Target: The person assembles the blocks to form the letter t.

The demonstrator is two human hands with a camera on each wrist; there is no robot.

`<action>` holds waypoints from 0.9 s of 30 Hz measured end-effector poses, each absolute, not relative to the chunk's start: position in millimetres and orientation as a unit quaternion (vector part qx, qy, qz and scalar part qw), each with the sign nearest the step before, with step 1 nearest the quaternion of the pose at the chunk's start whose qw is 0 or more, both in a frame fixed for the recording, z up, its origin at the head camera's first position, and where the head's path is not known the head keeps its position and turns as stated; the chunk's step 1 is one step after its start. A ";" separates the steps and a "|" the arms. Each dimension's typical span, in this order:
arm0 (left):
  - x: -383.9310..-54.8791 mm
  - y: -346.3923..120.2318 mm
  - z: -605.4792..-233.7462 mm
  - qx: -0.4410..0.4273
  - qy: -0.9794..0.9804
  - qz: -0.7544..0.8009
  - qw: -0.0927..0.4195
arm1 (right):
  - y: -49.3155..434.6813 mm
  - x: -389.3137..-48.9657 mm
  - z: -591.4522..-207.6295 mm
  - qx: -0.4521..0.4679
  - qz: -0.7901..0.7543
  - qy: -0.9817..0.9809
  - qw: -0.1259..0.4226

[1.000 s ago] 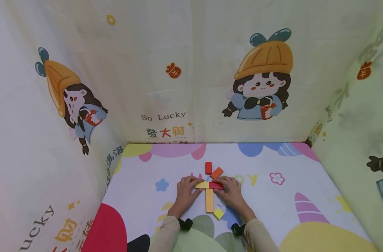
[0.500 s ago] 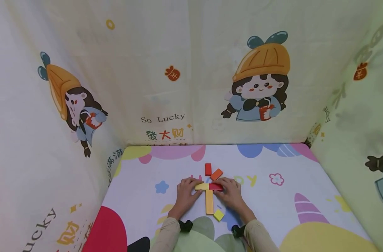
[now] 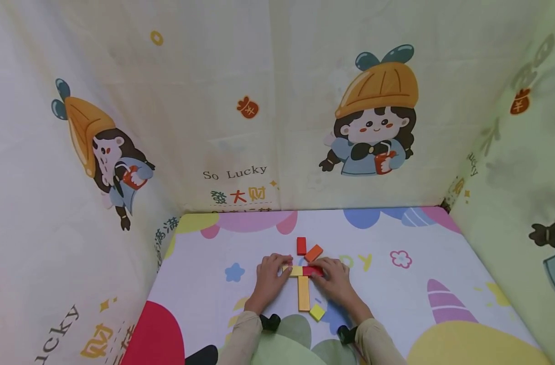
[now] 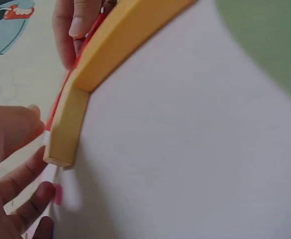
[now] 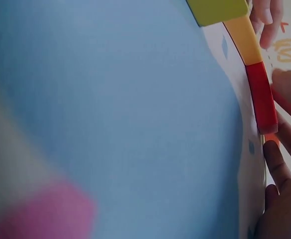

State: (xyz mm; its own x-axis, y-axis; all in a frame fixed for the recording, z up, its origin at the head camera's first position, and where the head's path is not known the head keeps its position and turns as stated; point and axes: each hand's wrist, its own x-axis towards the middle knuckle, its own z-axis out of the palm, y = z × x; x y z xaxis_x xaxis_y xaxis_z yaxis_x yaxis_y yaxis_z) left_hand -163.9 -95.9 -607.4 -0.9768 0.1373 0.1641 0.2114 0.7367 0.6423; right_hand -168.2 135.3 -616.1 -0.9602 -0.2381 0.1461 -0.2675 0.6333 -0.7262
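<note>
A pale yellow block [image 3: 296, 271] and a red block [image 3: 311, 270] lie end to end in a row. Below them an orange-yellow bar [image 3: 303, 294] stretches toward the person, forming a T. My left hand [image 3: 270, 276] hovers at the yellow block's outer end, thumb and fingers spread loosely around it; the left wrist view shows its fingers [image 4: 28, 172] beside the block end. With the red block between thumb and fingers, my right hand [image 3: 334, 279] holds its outer part. In the right wrist view, the fingers [image 5: 279, 167] lie curled by the red block's end.
Behind the row lie a red-orange block [image 3: 301, 246] and a tilted orange block [image 3: 313, 253]. A yellow-green square block [image 3: 317, 312] sits beside the bar's near end. The tabletop [image 3: 373, 294] is printed with shapes, and a patterned curtain [image 3: 295, 126] surrounds it.
My left thumb and fingertips have loosened from the yellow block and lifted slightly. The right hand keeps its place on the red block. The other blocks lie as before.
</note>
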 end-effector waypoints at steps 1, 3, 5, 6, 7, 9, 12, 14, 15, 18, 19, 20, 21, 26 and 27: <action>-166.0 -95.6 -606.4 -0.090 -0.931 -0.350 0.052 | 135.5 -168.6 -615.8 0.136 0.411 -0.901 0.019; -170.8 -94.9 -604.0 -0.085 -0.931 -0.352 0.050 | 135.6 -169.5 -615.3 0.128 0.420 -0.898 0.021; -176.0 -93.9 -600.3 -0.083 -0.929 -0.357 0.046 | 135.3 -170.8 -614.5 0.119 0.426 -0.897 0.023; -178.9 -93.4 -599.1 -0.084 -0.929 -0.358 0.044 | 135.0 -171.5 -614.0 0.114 0.428 -0.896 0.023; -181.7 -92.6 -597.1 -0.085 -0.928 -0.362 0.041 | 134.6 -172.0 -613.4 0.109 0.429 -0.897 0.023; -187.8 -91.2 -594.0 -0.088 -0.926 -0.365 0.037 | 133.6 -172.7 -610.9 0.098 0.430 -0.897 0.022; -197.5 -89.0 -591.0 -0.090 -0.928 -0.361 0.021 | 132.9 -173.3 -607.0 0.083 0.435 -0.897 0.019; -203.8 -87.5 -588.4 -0.090 -0.929 -0.359 0.008 | 133.5 -175.4 -605.4 0.081 0.432 -0.898 0.022; -207.0 -87.0 -588.1 -0.089 -0.930 -0.356 0.000 | 134.0 -176.9 -604.9 0.081 0.428 -0.900 0.025; -216.3 -85.7 -586.6 -0.098 -0.931 -0.352 -0.017 | 136.2 -183.5 -604.1 0.086 0.411 -0.907 0.033; -219.2 -85.4 -586.6 -0.104 -0.930 -0.352 -0.019 | 136.8 -185.9 -603.8 0.091 0.402 -0.911 0.036; -222.2 -85.1 -586.8 -0.110 -0.929 -0.352 -0.022 | 137.5 -188.5 -603.8 0.097 0.392 -0.914 0.039; -225.1 -84.6 -587.0 -0.114 -0.929 -0.351 -0.024 | 138.0 -190.8 -603.5 0.101 0.383 -0.917 0.041; -237.2 -80.2 -586.4 -0.127 -0.929 -0.345 -0.036 | 139.6 -200.5 -604.3 0.126 0.344 -0.930 0.038; -238.7 -79.0 -585.9 -0.126 -0.930 -0.342 -0.039 | 139.7 -201.8 -604.2 0.128 0.339 -0.932 0.033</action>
State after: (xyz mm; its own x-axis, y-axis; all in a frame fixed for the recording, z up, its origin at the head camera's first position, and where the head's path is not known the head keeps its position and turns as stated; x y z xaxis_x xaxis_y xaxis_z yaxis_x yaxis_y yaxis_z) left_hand -238.7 -79.0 -585.9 -0.9651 0.2617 0.0130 0.2077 0.7340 0.6466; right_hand -201.8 139.7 -604.2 -0.9651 -0.2161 0.1479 -0.2606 0.7376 -0.6229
